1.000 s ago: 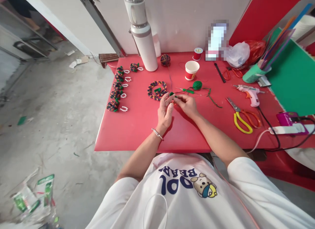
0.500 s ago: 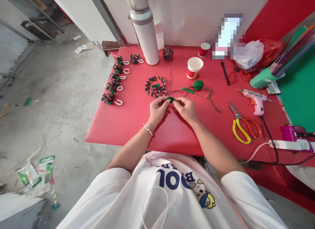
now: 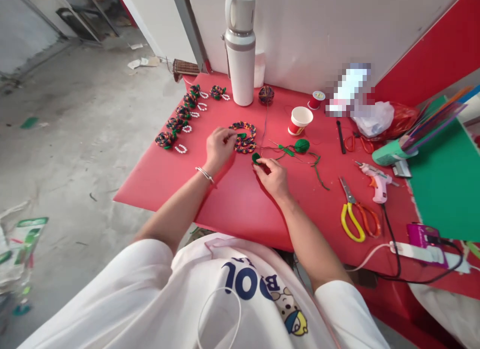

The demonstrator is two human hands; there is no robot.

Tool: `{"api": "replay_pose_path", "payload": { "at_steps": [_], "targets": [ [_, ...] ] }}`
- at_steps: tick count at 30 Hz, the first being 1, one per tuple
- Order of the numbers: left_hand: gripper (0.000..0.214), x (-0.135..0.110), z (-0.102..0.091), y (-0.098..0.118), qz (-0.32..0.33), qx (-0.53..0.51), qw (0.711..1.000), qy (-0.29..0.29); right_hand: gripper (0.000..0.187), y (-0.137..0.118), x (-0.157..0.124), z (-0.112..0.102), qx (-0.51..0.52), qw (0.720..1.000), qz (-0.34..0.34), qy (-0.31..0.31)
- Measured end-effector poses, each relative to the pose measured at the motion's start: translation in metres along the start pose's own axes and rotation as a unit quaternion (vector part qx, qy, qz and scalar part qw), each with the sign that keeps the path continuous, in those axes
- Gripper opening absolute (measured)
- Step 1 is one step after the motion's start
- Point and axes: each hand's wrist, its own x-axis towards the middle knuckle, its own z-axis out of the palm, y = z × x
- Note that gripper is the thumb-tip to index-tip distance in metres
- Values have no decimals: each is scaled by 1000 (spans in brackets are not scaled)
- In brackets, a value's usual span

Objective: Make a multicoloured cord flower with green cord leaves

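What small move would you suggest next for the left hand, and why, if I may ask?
Probably bring the left hand to the small, dark green yarn piece to steady it: only the right hand pinches it, while the left is near the multicoloured, braided yarn coil.

Desk [image 3: 232, 204], red-topped. Left edge: six multicoloured yarn rosettes [image 3: 165, 139], each beside a loop of white beads [image 3: 181, 149]. Rear: pale flask [image 3: 240, 71], upright; multicoloured yarn ball [image 3: 266, 95]; spool of red thread [image 3: 316, 101]. Centre: braided yarn coil [image 3: 247, 147]; red-and-white paper cup [image 3: 297, 128], upright; green yarn ball [image 3: 302, 146], loose green strand [image 3: 318, 170] near it. Right: slim black rod [image 3: 340, 137]; red-handled tool [image 3: 359, 143]; green holder [image 3: 390, 154] of coloured sticks; pink glue gun [image 3: 380, 188]; scissors [image 3: 351, 221], one handle yellow, one orange; white power strip [image 3: 408, 251].
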Motion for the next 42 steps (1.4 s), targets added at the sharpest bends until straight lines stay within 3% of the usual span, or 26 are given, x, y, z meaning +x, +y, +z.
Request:
{"api": "replay_pose_path", "payload": {
  "at_steps": [4, 6, 8, 12, 14, 16, 20, 24, 29, 31, 35, 38, 42],
  "targets": [
    [17, 47, -6, -9, -53, 107, 990, -79, 18, 1, 1, 0, -40, 999, -15, -12],
    [19, 58, -2, -8, -72, 119, 985, -103, 20, 1, 1, -1, -50, 999, -14, -13],
    [16, 58, 2, -5, -76, 96, 989, -88, 21, 1, 1, -1, -48, 999, -16, -15],
    [10, 34, 1, 8, -123, -98, 986, -56, 22, -2, -3, -2, -30, 999, -9, -41],
    [14, 13, -2, 14, -170, -217, 959, -65, 25, -6, -4, -2, -17, 999, 17, -38],
    [24, -10, -4, 19, -221, -304, 920, -113, 30, -8, -4, -2, 4, 999, 48, -10],
    [30, -44, 2, 29, -271, -365, 877, -155, 38, -9, 0, -2, 77, 992, 91, 42],
    [29, -57, 6, 38, -221, -338, 899, -170, 44, -8, 5, -5, 109, 986, 117, 47],
    [23, -61, 4, 38, -151, -248, 931, -219, 32, -10, 8, -11, 88, 986, 136, 34],
    [26, -60, 5, 34, -137, -219, 946, -196, 33, -9, 9, -14, 77, 984, 152, 44],
    [14, -51, 1, 23, -70, -160, 981, -87, 28, -5, 12, -22, 37, 977, 199, 69],
    [3, -47, -4, 17, 12, -116, 981, -157, 22, -1, 13, -29, -16, 974, 225, 32],
    [18, -51, -5, 12, 80, -60, 968, -232, 21, 2, 11, -33, -70, 973, 220, -22]
  ]
}}
